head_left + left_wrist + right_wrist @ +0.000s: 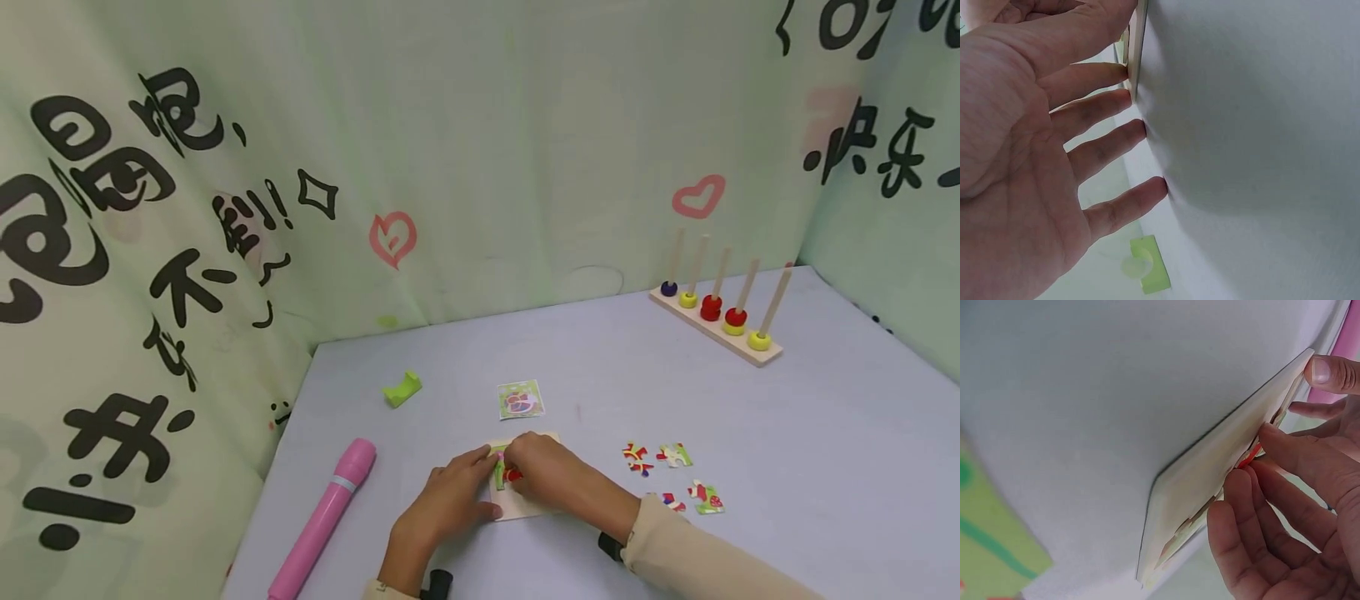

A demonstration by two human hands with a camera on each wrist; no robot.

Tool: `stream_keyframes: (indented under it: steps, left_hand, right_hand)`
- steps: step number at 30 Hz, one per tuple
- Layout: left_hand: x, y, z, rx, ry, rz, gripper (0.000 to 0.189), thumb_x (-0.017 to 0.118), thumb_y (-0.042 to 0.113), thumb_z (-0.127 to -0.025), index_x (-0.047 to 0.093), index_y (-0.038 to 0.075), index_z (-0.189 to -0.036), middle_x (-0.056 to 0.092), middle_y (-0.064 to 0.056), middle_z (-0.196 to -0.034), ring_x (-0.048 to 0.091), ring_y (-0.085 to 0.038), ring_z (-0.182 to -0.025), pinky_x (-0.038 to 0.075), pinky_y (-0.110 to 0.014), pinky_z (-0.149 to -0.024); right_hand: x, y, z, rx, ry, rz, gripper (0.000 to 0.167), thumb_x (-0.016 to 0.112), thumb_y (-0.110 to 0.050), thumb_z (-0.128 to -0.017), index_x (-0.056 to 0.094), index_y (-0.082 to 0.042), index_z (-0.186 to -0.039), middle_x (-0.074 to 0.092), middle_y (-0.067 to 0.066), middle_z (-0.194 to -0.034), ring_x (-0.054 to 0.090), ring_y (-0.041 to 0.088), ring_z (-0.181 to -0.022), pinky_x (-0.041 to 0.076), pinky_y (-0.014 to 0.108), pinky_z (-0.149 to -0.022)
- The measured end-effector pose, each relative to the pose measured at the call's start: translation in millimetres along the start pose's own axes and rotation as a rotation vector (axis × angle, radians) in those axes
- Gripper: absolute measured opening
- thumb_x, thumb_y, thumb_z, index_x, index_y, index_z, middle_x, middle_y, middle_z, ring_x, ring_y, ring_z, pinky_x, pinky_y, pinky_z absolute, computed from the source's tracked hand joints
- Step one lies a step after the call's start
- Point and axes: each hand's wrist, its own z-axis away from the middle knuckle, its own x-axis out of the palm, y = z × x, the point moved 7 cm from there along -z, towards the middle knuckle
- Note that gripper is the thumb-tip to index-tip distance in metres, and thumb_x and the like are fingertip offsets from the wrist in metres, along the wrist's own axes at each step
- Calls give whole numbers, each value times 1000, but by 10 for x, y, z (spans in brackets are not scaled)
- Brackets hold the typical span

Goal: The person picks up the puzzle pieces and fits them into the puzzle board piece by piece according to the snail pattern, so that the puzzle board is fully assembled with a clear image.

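Note:
Both hands are at a pale wooden puzzle board lying on the table. My right hand pinches a red puzzle piece between thumb and fingers, low over the board's recess. My left hand keeps its fingers fairly straight and spread, with its fingertips at the table and the board's edge. Its thumb rests at the near left corner of the board. A green and pink piece shows in the left side of the recess; the right hand hides much of the rest.
Several loose puzzle pieces lie to the right, partly behind the right forearm. Beyond the board is a small picture card. A green curved block and a pink stick lie left. At back right stands a pegged bead rack.

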Motion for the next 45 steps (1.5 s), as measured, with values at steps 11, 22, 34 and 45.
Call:
stream_keyframes:
  steps: [11,22,34,45]
  left_hand:
    - [65,160,-125,-31,-3,-17,72,84,29,-87,54,15,-151,47,-3,-157,42,-24,-144,39,-50,-110]
    - [175,217,-196,-73,-30,-61,73,81,36,-89,51,21,-153,44,3,-159,39,-19,-146,37,-47,-112]
    - [58,352,-318,7,-54,-148,71,78,33,-92,49,21,-155,41,4,-161,37,-17,-147,38,-44,-112]
    - [111,451,-429,59,-61,-139,72,79,31,-92,48,24,-156,40,3,-161,37,-17,-147,38,-45,-112]
  right_hand:
    - [-125,161,58,17,-14,-15,8,81,6,-80,76,0,-83,57,-3,-68,48,15,-66,41,28,-60]
    - [-143,294,85,-45,-29,5,13,83,7,-78,76,-1,-85,62,-3,-73,50,13,-68,44,29,-62]
    - [-240,314,107,-65,46,109,10,81,6,-79,80,-4,-80,70,0,-78,60,14,-72,51,33,-64]
    - [-303,430,208,-28,69,147,12,80,7,-79,80,-3,-86,73,5,-84,65,19,-76,55,36,-67]
